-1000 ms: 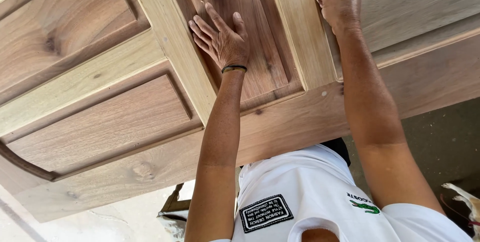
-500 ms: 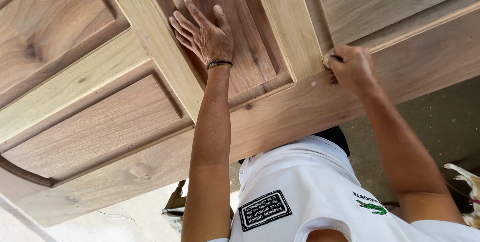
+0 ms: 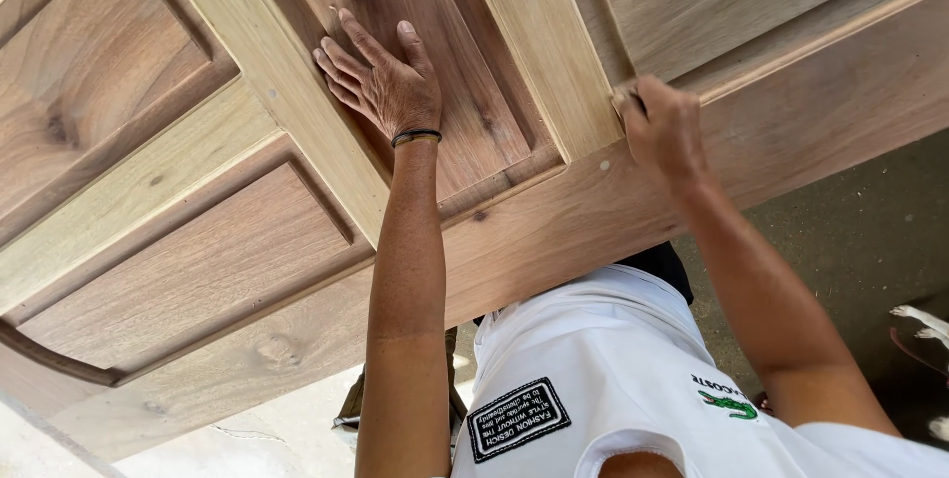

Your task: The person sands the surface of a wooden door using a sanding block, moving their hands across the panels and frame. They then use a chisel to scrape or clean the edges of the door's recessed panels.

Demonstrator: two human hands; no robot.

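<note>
A panelled wooden door [image 3: 247, 241] fills most of the view, laid flat and running from the left edge to the far right. The left hand [image 3: 381, 83] is laid flat on the dark raised panel [image 3: 465, 73] between two pale uprights, its fingers [image 3: 341, 53] spread and pointing to the far left; a dark band [image 3: 416, 136] is worn at the wrist. The right hand [image 3: 664, 127] is placed to the right of it, at the near corner of the next panel, where the pale upright [image 3: 539, 43] meets the broad bottom rail [image 3: 613, 211]. This hand is curled into a fist and pressed against the moulded edge. A small pale piece [image 3: 625, 95] is seen at the fingertips, but it is almost wholly covered by the hand and what it is cannot be told. The two hands are kept apart, with the upright between them.

The far end of the door is cut off by the top of the frame. The near edge of the door is partly hidden by both forearms, and a white shirt [image 3: 603, 359] is seen below it.
</note>
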